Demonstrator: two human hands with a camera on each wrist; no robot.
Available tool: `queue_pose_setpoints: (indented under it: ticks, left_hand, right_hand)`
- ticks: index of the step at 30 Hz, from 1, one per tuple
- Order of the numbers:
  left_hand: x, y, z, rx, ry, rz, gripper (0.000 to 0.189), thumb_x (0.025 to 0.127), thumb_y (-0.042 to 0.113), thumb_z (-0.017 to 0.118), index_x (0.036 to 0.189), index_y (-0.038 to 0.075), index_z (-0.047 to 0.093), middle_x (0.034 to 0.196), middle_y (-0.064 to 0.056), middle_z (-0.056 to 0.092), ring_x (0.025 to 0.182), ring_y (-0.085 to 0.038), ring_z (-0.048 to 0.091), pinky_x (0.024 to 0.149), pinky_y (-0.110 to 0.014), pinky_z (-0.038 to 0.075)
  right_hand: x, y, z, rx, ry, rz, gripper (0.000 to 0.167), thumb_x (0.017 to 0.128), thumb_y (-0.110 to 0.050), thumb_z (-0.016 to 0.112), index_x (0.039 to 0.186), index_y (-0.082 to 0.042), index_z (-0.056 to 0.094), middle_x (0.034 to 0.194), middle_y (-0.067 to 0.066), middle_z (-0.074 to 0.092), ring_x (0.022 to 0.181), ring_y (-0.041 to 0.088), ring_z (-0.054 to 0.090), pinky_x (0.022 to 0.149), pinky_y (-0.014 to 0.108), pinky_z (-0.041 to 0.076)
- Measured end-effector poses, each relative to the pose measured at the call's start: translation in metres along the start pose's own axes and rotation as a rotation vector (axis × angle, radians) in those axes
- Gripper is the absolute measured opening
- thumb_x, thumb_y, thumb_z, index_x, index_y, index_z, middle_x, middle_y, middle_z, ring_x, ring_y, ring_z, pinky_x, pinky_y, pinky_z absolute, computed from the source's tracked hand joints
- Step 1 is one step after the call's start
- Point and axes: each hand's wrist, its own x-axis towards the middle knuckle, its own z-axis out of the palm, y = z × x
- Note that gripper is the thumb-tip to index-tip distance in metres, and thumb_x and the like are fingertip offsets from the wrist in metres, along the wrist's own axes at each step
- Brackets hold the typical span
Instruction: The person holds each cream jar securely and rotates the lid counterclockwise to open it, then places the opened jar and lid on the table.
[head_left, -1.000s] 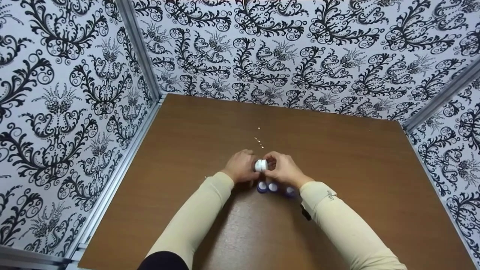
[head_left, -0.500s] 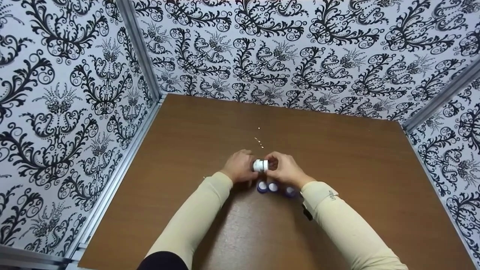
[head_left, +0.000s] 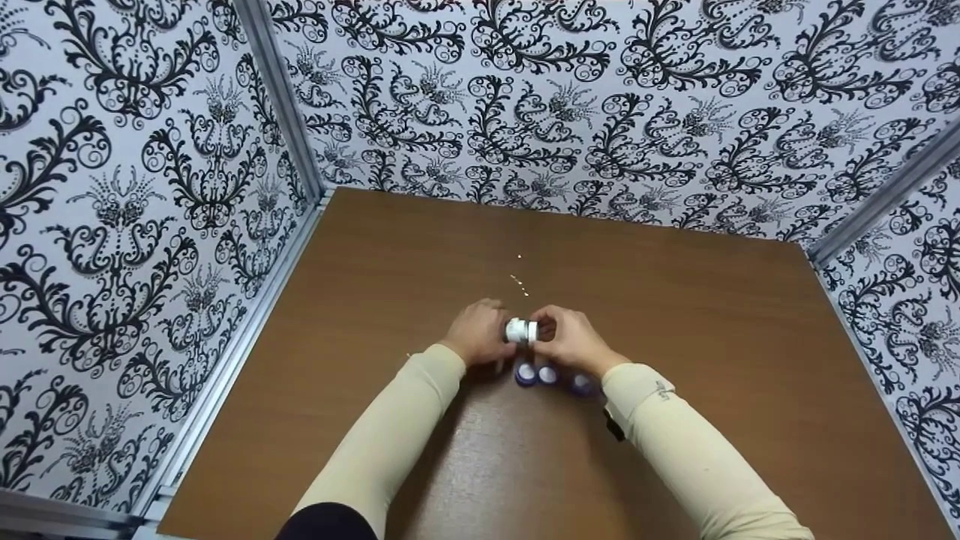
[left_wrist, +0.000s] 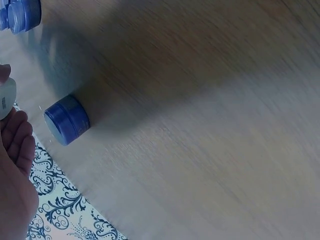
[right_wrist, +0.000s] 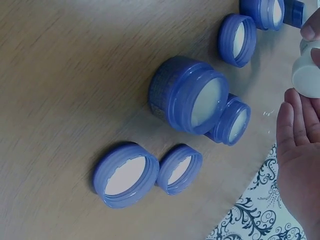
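Both hands meet over the middle of the table around a small white jar (head_left: 516,330). My left hand (head_left: 480,331) grips its body, and a printed mark shows on the white jar (left_wrist: 7,98) in the left wrist view. The thumb and fingers of my right hand (head_left: 571,336) pinch the white lid (head_left: 533,331), where a narrow neck shows between lid and body. From the right wrist, the lid (right_wrist: 306,77) fills the pinch, with the other fingers of the right hand (right_wrist: 300,150) stretched below it. The jar lies sideways between the hands.
Below the hands stand open blue jars (right_wrist: 190,95) with pale contents, beside upturned blue lids (right_wrist: 125,175). Another blue jar (left_wrist: 67,120) sits apart near the table edge. White specks (head_left: 519,283) dot the brown table (head_left: 375,262). Patterned walls (head_left: 525,112) enclose the back and sides.
The white jar has turned slightly, showing more of its side. The lid sits a little farther right, and a neck shows between them. Hands and blue jars stay in nearly the same place.
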Motion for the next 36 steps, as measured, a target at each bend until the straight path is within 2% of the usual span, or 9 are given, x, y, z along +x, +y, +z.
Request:
queue_pose_setpoints:
  ticks: [7,16,22,27,36]
  left_hand:
    - [0.0,-0.003,0.0,-0.016,-0.009,-0.03,0.031,0.075,0.04,0.074,0.091,0.013,0.072,0.109,-0.007,0.069,0.106,-0.026,0.062,0.089,-0.042,0.05]
    - [0.0,-0.005,0.002,-0.026,-0.027,-0.048,0.035,0.076,0.042,0.074,0.097,0.015,0.074,0.112,-0.006,0.067,0.105,-0.026,0.062,0.088,-0.043,0.051]
    - [0.0,-0.006,0.003,-0.038,-0.015,-0.05,0.032,0.075,0.041,0.075,0.091,0.013,0.073,0.112,-0.007,0.068,0.108,-0.026,0.062,0.088,-0.043,0.051]
    - [0.0,-0.007,0.007,-0.022,0.006,-0.017,0.029,0.075,0.041,0.074,0.085,0.014,0.07,0.1,-0.004,0.069,0.101,-0.025,0.063,0.085,-0.04,0.052]
    - [0.0,-0.006,0.006,-0.036,0.006,-0.013,0.031,0.075,0.039,0.074,0.094,0.015,0.074,0.098,-0.004,0.07,0.104,-0.026,0.063,0.088,-0.04,0.051]
  right_hand:
    - [0.001,0.002,0.003,-0.144,0.029,-0.013,0.038,0.076,-0.021,0.082,0.109,-0.008,0.071,0.106,0.005,0.068,0.097,0.023,0.062,0.089,0.042,0.048]
    - [0.002,0.004,0.005,-0.304,0.029,0.014,0.036,0.075,-0.03,0.082,0.106,-0.014,0.072,0.1,0.0,0.07,0.094,0.025,0.061,0.084,0.045,0.048]
    - [0.003,0.005,0.006,-0.346,0.032,0.026,0.038,0.073,-0.031,0.081,0.105,-0.014,0.073,0.095,0.0,0.071,0.089,0.025,0.06,0.081,0.044,0.048]
    - [0.004,0.008,0.009,-0.366,0.028,0.021,0.038,0.072,-0.028,0.081,0.105,-0.011,0.072,0.093,0.001,0.07,0.086,0.026,0.06,0.079,0.045,0.047]
    - [0.005,0.013,0.011,-0.367,0.031,0.009,0.039,0.072,-0.03,0.082,0.106,-0.012,0.073,0.095,0.003,0.071,0.089,0.029,0.061,0.082,0.047,0.047]
